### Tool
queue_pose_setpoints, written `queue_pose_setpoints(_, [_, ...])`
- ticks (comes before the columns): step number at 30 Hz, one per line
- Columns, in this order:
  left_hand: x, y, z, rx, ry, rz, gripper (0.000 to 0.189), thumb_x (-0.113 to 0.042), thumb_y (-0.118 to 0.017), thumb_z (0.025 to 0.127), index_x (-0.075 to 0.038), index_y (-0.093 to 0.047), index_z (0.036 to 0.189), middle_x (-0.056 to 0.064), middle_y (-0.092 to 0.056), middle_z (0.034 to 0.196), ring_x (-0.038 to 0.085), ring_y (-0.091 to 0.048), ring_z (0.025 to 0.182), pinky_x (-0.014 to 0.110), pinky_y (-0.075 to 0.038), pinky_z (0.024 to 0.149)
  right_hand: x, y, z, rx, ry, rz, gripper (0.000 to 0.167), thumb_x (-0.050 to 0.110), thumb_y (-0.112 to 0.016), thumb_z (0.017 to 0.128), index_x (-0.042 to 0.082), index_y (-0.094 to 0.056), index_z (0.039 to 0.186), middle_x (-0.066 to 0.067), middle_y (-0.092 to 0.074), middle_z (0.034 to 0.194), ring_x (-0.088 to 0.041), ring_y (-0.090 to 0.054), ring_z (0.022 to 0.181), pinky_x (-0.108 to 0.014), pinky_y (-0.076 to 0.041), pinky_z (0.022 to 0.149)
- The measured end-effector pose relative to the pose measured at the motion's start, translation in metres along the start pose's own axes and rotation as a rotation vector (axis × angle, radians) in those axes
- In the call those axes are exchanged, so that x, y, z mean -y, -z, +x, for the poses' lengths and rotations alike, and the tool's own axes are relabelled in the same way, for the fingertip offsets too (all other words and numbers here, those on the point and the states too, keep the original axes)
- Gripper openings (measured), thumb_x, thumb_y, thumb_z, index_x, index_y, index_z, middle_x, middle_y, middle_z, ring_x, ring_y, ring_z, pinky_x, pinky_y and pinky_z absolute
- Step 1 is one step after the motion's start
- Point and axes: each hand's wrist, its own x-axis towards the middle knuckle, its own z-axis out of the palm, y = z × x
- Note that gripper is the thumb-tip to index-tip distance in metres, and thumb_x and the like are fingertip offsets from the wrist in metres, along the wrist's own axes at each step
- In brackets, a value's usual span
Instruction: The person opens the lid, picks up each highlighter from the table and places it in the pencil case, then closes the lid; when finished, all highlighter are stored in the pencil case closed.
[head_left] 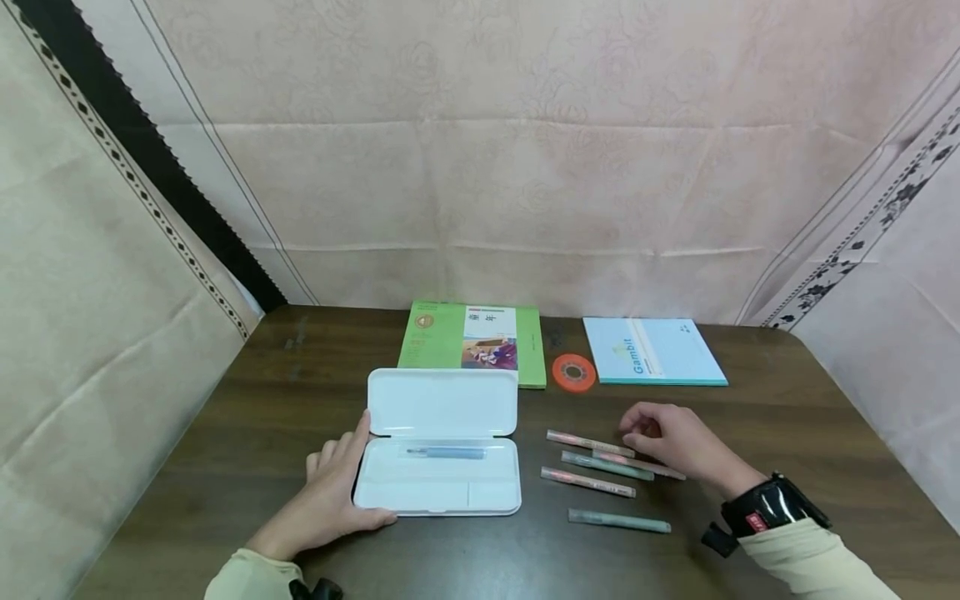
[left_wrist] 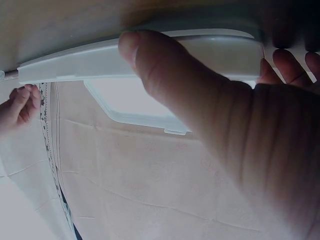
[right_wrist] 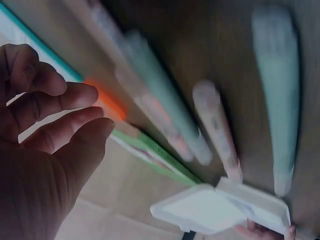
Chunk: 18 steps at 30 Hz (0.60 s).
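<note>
A white pencil case (head_left: pixel 405 490) lies unfolded on the brown table, its lid leaning back. One pale blue pen (head_left: pixel 450 452) sits inside it. My left hand (head_left: pixel 330 492) grips the case's left side, thumb at the front edge and fingers along the side toward the hinge. To the right lie several pens: a pink pen (head_left: pixel 587 482) and a green pen (head_left: pixel 618 522) nearer the front, another green pen (head_left: pixel 606 465) among more pink ones (head_left: pixel 592 442) farther back. Over their far right ends hovers my right hand (head_left: pixel 678 437), fingers loosely bent, with nothing between thumb and fingertips in the right wrist view (right_wrist: pixel 55 110).
Behind the case lies a green book (head_left: pixel 435 342), partly covered by the lid. An orange ring-shaped roll (head_left: pixel 573 373) sits between it and a light blue book (head_left: pixel 667 354). Pale patterned cloth (head_left: pixel 480 183) hangs around the table's back and sides.
</note>
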Motion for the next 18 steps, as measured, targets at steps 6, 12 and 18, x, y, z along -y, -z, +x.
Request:
queue_pose_setpoints(6, [0.001,0.0,0.0,-0.002,0.004,0.002,0.132,-0.06,-0.083,0.066,-0.004,-0.009,0.158,0.013,-0.048,0.137,0.02,-0.039,0.099,0.038,-0.023,0.08,-0.012,-0.003,-0.001,0.046,0.032,0.008,0.006,0.016,-0.068,0.092,0.012,-0.068,0.097,0.004,-0.06,0.08,-0.004,-0.049,0.068,-0.023,-0.042,0.059])
queue_pose_setpoints(12, [0.002,-0.001,0.0,-0.003,0.006,0.004,0.132,-0.062,-0.083,0.065,-0.005,-0.008,0.159,0.013,-0.048,0.137,0.02,-0.039,0.099,0.038,-0.024,0.08,-0.013,-0.007,0.003,0.066,0.046,0.01,0.006,0.017,-0.069,0.091,0.014,-0.069,0.096,0.005,-0.059,0.08,-0.005,-0.048,0.067,-0.023,-0.041,0.058])
queue_pose_setpoints(18, [0.001,-0.001,0.002,0.007,0.018,0.002,0.133,-0.063,-0.083,0.065,-0.007,-0.007,0.159,0.012,-0.048,0.139,0.022,-0.04,0.102,0.039,-0.024,0.081,-0.013,-0.009,0.005,0.077,0.027,-0.002,0.004,0.014,-0.069,0.091,0.015,-0.068,0.095,0.005,-0.06,0.081,-0.007,-0.05,0.071,-0.024,-0.042,0.061])
